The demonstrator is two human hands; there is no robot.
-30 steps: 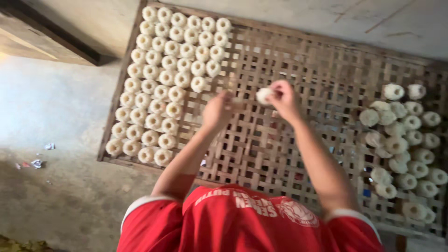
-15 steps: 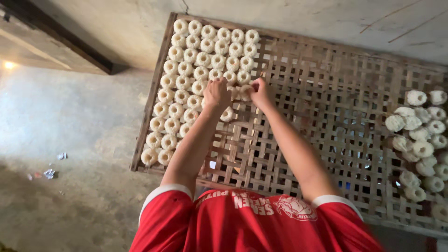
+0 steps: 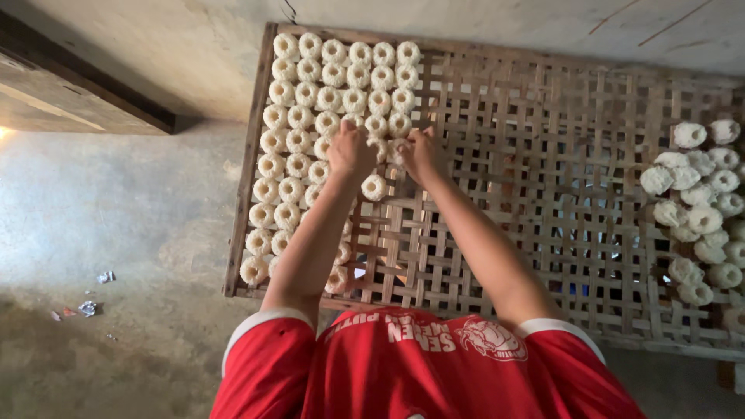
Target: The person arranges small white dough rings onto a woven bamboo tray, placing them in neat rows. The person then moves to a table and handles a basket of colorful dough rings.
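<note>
Since half a second ago my hands have slid slightly toward 9 o'clock across the woven bamboo rack (image 3: 543, 202), and both now press down at the edge of the laid rows. My left hand (image 3: 351, 151) lies flat over the white ring-shaped crackers (image 3: 310, 101), fingers curled down, holding nothing that I can see. My right hand (image 3: 419, 151) has its fingertips pinched narrowly on a single cracker (image 3: 397, 147), set against the last row at 12 o'clock from my wrist. One loose cracker (image 3: 375, 187) lies on the rack between my forearms, just clear of both.

At 3 o'clock, well apart, a heap of unsorted crackers (image 3: 698, 209) sits on the rack. My left forearm covers part of the lower rows.

The rack rests on a rough concrete floor (image 3: 101, 233); a few scraps of litter (image 3: 89, 306) lie at 8 o'clock, and a dark wooden beam (image 3: 85, 85) runs at 10 o'clock.
</note>
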